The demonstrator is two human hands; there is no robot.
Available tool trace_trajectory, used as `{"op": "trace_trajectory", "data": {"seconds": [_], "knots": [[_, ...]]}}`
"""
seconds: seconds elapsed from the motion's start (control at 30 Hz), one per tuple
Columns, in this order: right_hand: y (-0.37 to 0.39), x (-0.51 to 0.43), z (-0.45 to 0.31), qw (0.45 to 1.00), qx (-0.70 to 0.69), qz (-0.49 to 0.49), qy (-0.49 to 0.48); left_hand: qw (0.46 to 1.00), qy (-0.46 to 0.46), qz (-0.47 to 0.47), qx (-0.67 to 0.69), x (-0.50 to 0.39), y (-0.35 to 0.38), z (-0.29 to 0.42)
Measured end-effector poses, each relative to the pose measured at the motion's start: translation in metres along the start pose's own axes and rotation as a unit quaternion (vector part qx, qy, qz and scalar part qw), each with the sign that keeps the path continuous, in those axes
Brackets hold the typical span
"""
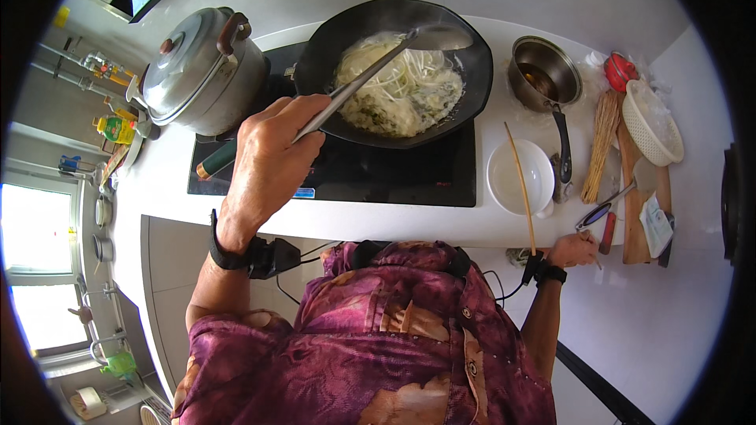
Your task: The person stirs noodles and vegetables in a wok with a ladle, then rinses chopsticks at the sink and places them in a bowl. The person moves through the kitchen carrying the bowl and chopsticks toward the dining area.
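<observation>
My left hand is closed around the steel shaft of a cooking spatula. Its blurred blade hangs over the far right part of a black wok. Inside the wok lie pale thin strands and foamy food with green bits. Behind my left hand shows a green handle with a copper-coloured end; I cannot tell which utensil it belongs to. My right hand is low at the counter's front edge, fingers curled, a small stick tip beside them. A thin wooden stick crosses a white cup towards my right wrist.
The wok stands on a black glass cooktop. A lidded metal pot is at its left. Rightward are a small saucepan with dark liquid, a straw brush, a white basket, a wooden board and a red-handled tool.
</observation>
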State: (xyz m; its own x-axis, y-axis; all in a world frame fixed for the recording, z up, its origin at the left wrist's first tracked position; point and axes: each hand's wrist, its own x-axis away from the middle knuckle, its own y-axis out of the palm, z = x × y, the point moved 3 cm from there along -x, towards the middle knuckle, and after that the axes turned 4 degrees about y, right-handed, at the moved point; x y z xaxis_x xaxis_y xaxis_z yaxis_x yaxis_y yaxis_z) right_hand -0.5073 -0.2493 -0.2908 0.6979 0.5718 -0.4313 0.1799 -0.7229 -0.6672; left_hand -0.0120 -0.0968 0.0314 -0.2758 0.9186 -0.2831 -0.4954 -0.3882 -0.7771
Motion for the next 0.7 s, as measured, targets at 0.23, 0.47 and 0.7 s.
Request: {"op": "trace_trajectory", "data": {"seconds": [0.23,0.47,0.7], "knots": [[-0.001,0.000,-0.002,1.000,-0.009,0.009,0.008,0.999,0.035,-0.023,-0.001,0.006,0.009,-0.004],[0.001,-0.001,0.001,1.000,-0.010,-0.014,0.027,0.999,0.013,-0.033,-0.022,0.021,-0.008,0.002],[-0.002,-0.002,-0.001,0.999,0.021,-0.034,-0.003,0.998,0.059,0.003,-0.037,0.013,0.004,-0.009]]}}
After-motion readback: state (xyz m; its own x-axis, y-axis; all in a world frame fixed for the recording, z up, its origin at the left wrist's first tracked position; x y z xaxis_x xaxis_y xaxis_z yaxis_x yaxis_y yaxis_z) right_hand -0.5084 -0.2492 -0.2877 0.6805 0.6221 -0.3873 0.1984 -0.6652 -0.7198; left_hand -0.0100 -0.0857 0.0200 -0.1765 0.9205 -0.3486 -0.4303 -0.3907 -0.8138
